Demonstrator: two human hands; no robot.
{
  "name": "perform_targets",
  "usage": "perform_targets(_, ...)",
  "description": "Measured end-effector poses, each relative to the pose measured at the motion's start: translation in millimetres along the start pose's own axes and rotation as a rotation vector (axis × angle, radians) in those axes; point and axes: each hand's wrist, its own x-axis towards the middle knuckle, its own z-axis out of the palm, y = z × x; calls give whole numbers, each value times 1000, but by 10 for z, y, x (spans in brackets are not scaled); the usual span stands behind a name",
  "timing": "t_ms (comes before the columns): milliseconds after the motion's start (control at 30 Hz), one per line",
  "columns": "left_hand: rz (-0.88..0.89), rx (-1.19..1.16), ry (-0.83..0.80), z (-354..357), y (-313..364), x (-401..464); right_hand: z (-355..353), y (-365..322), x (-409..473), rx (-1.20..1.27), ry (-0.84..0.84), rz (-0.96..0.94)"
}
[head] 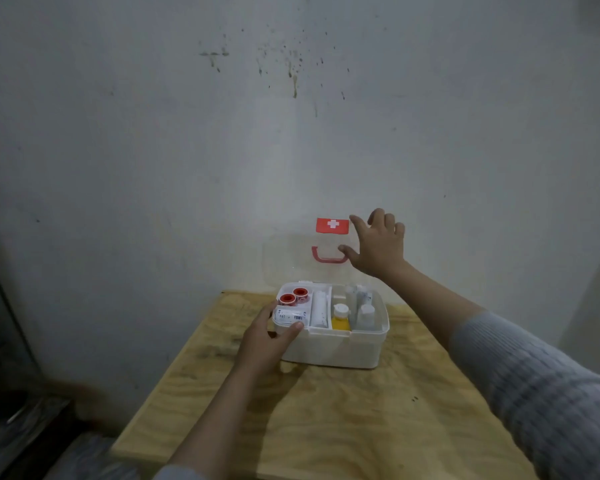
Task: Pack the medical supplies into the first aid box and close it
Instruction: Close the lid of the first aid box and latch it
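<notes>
Head view shows the first aid box [333,344] standing in the middle of the frame, on the far part of the wooden bench [326,427]. Its clear lid [291,261] stands upright behind it, against the wall. My left hand [267,341] grips the front left corner of the box, thumb on the rim. My right hand [378,247] is at the right edge of the lid with fingers spread; I cannot tell if it touches already. The tape rolls [293,296], bandage roll [318,308] and yellow bottle [341,318] lie inside. I judge the box light, stiff and a little slippery, so holding the base while pulling the thin lid by its upper edge seems best.
</notes>
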Motion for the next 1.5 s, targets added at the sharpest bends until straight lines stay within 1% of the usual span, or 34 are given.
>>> perform_targets(67, -3, 1, 3, 3, -6, -2, -42, 17, -75, 74, 110, -50)
perform_targets(167, -12, -9, 3, 10, -3, 4, -106, 14, -196, 236, 193, -146)
perform_targets(300, -31, 6, 1, 21, 7, -3, -188, -43, -394, 377, 223, -307)
perform_targets(400, -31, 18, -8, 24, 20, -6, -228, -97, -550, 466, 229, -321)
perform_targets(500, -20, 23, -14, 30, 31, -21, -241, -128, -693, 545, 194, -315)
perform_targets(600, -27, 54, 32, 38, 47, -46, -206, -159, -874, 602, 121, -332)
perform_targets(733, 100, 104, 62, 73, 87, -98, -121, -165, -1149, 590, 4, -363)
perform_targets(833, 175, 155, 57, 87, 59, -117, -86, -145, -1283, 616, -16, -369)
perform_targets(1000, 203, 104, 39, 47, 3, -103, -91, -156, -1363, 688, -43, -329)
perform_targets(1133, 211, 89, 57, 43, -4, -67, -99, -179, -1339, 815, -63, -215)
perform_targets(1200, 206, 102, 77, 61, -16, -62, -66, -191, -1342, 761, -62, -208)
perform_targets(1300, 202, 127, 103, 86, -28, -76, 7, -221, -1379, 611, -50, -222)
perform_targets(1400, 213, 141, 115, 85, -27, -89, 70, -241, -1399, 499, 5, -255)
perform_targets(1500, 220, 143, 123, 81, -23, -87, 100, -248, -1401, 457, 27, -261)
